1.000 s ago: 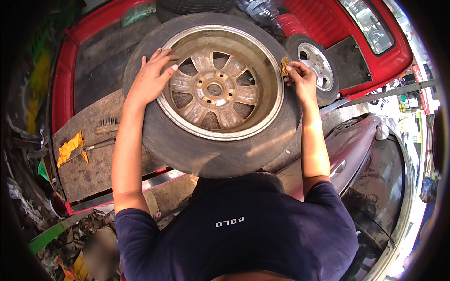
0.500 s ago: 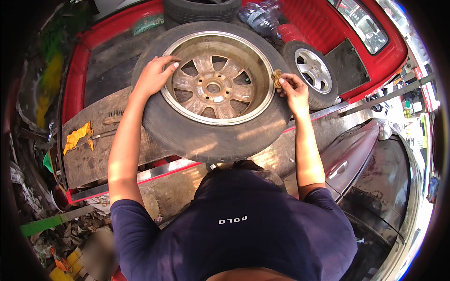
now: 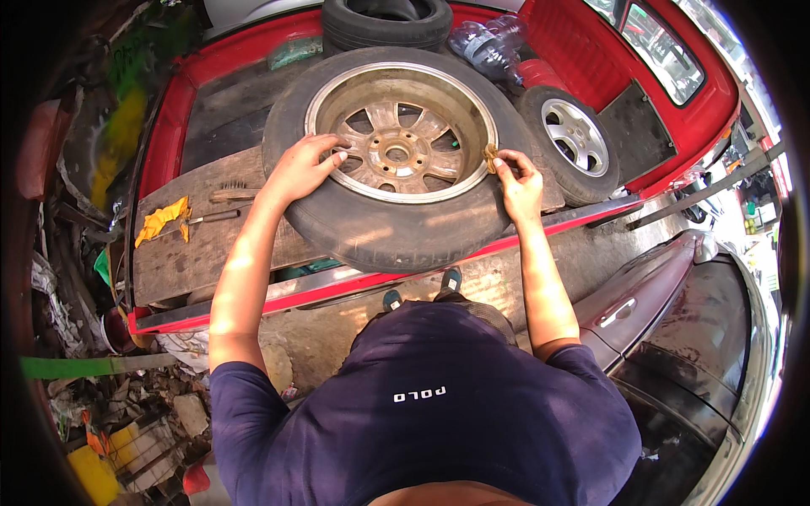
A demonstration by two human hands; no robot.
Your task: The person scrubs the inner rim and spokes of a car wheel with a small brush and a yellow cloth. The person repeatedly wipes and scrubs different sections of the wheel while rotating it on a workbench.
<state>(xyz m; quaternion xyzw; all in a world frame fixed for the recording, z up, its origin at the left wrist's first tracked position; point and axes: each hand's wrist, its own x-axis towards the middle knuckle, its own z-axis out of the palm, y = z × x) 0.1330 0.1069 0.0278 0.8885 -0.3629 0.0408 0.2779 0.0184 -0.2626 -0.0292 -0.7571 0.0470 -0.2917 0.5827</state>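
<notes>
A tyre (image 3: pixel 380 232) on a dusty alloy wheel (image 3: pixel 396 153) lies flat in front of me. My left hand (image 3: pixel 305 169) rests at the wheel's near-left rim, thumb and fingers apart, with nothing held. At the right side of the rim, my right hand (image 3: pixel 521 184) pinches a small crumpled yellow-brown rag (image 3: pixel 490 158) between thumb and fingers. The rag touches the rim edge. Some of the right hand's fingers are hidden behind the others.
The wheel lies over a worn wooden board (image 3: pixel 194 261) on a red truck bed. On the board are a wire brush (image 3: pixel 232 195), an orange-yellow cloth (image 3: pixel 162 221) and a dark-handled tool (image 3: pixel 218 216). Another wheel (image 3: pixel 574 139) leans right; a tyre (image 3: pixel 388 24) lies behind. A dark car (image 3: pixel 683 337) stands right.
The left hand has slid along the rim toward me. My right hand, still with the rag, sits slightly nearer along the right rim. The whole view has shifted a little.
</notes>
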